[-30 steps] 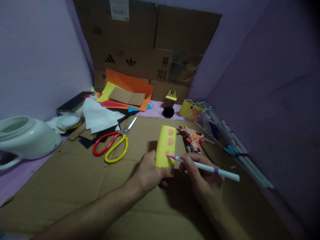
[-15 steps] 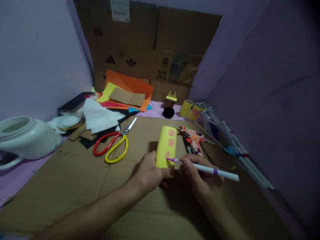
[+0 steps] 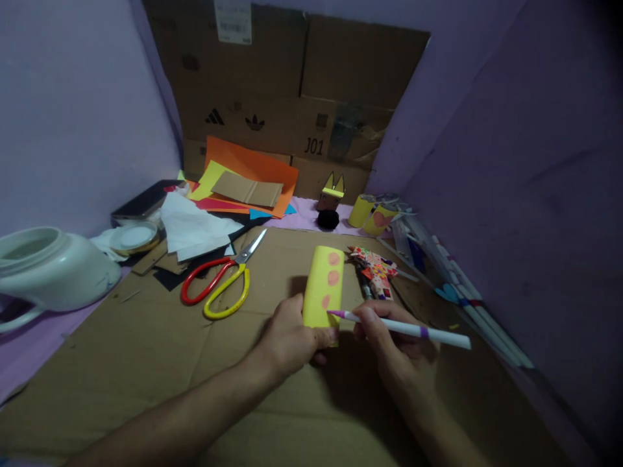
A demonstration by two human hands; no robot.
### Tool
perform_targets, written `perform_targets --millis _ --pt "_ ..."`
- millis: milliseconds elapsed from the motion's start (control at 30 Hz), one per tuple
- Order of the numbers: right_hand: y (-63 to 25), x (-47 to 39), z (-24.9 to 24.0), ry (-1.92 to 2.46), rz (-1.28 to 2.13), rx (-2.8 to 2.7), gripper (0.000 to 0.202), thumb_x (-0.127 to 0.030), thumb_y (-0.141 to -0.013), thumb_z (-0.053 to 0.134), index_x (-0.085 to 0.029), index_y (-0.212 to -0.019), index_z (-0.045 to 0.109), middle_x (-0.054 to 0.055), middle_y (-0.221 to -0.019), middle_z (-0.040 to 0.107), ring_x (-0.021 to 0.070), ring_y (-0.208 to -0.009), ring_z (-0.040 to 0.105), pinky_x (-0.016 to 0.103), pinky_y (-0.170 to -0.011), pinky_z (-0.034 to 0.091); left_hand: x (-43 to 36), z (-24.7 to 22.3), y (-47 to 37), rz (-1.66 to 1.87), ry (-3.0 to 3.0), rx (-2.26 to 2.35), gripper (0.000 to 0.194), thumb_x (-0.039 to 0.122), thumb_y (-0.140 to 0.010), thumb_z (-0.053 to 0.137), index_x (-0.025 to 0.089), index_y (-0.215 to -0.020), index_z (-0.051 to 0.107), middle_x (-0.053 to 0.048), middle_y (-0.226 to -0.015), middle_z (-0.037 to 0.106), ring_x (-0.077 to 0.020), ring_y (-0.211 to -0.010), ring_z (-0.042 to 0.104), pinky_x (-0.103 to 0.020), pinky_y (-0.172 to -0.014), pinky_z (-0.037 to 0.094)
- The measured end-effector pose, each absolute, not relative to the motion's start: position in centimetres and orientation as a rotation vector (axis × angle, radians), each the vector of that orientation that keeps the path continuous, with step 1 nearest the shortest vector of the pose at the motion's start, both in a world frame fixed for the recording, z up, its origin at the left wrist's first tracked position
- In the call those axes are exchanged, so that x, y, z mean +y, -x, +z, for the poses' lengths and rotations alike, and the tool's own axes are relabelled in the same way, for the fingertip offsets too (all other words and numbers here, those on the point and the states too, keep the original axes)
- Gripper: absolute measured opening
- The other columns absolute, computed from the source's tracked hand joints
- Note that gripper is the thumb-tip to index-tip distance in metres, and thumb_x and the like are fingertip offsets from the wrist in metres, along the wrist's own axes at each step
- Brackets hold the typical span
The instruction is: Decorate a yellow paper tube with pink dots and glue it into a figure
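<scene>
My left hand (image 3: 296, 334) is closed round the lower end of a yellow paper-covered tube (image 3: 318, 285). A column of three pinkish-orange spots runs down the tube's face, the lowest one smaller than the others. Between the thumb and fingers of my right hand (image 3: 396, 337) is a white felt-tip marker (image 3: 403, 329) with a purple band. Its purple tip is at the tube's right side, just below the lowest spot; whether it touches the paper I cannot tell. Scissors (image 3: 224, 279) with one red and one yellow handle lie left of the tube, blades apart.
At the left are a white ceramic pot (image 3: 63, 266) and white paper (image 3: 192, 224). Coloured sheets (image 3: 253, 162) lie at the back. Flowery paper (image 3: 377, 269), yellow tubes (image 3: 361, 211) and more markers (image 3: 481, 318) are at the right. Cardboard (image 3: 146, 389) covers the work surface.
The marker and my right hand have shifted slightly right and the tip a little lower, off the lowest spot. My left hand and the tube have stayed in place.
</scene>
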State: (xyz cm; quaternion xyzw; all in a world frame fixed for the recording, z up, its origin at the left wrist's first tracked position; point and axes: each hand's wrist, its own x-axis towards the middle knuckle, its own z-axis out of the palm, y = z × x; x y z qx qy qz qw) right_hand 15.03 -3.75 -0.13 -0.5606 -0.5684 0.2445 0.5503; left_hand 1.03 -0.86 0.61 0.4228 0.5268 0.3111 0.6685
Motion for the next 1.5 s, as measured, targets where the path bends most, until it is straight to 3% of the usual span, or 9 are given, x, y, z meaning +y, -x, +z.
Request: perform_targets --millis 600,1167,1367,1500 --pt "-15.41 -3.45 -0.18 1.256 0.566 -1.462 0.023 -0.031 -0.084 0.057 -0.018 -0.066 0.065 0.000 -0.050 0.061 0.0117 -0.043 0.053 0.020 -0.039 0.040 -0.82 0.44 -1.09 0.708 -0.943 1.176 0.035 0.014 -0.058 0.070 0.011 -0.089 0.056 -0.005 -0.072 0.063 -0.0138 -0.056 0.059 -0.021 -0.041 0.048" --pt "-14.99 -3.75 -0.18 1.335 0.598 -1.309 0.026 -0.037 -0.079 0.061 -0.018 -0.062 0.065 -0.002 -0.046 0.056 0.0098 -0.039 0.043 0.021 -0.037 0.029 -0.83 0.33 -0.98 0.694 -0.925 1.194 0.034 0.011 -0.057 0.068 0.011 -0.088 0.056 -0.003 -0.070 0.062 -0.0143 -0.056 0.058 -0.022 -0.041 0.048" --pt "-15.54 -3.30 -0.44 1.245 0.555 -1.379 0.018 -0.030 -0.083 0.059 -0.018 -0.071 0.066 0.000 -0.052 0.063 0.0123 -0.046 0.055 0.020 -0.042 0.042 -0.87 0.16 -0.97 0.725 -0.919 1.158 0.034 0.013 -0.054 0.071 0.013 -0.085 0.057 -0.001 -0.066 0.060 -0.0130 -0.053 0.056 -0.022 -0.041 0.048" --pt "-15.55 -3.09 -0.54 1.217 0.509 -1.381 0.014 -0.026 -0.082 0.060 -0.019 -0.072 0.066 -0.001 -0.053 0.064 0.0117 -0.046 0.058 0.019 -0.043 0.045 -0.90 0.22 -1.02 0.706 -0.926 1.170 0.036 0.012 -0.057 0.068 0.012 -0.091 0.055 -0.002 -0.069 0.061 -0.0130 -0.054 0.056 -0.022 -0.042 0.047"
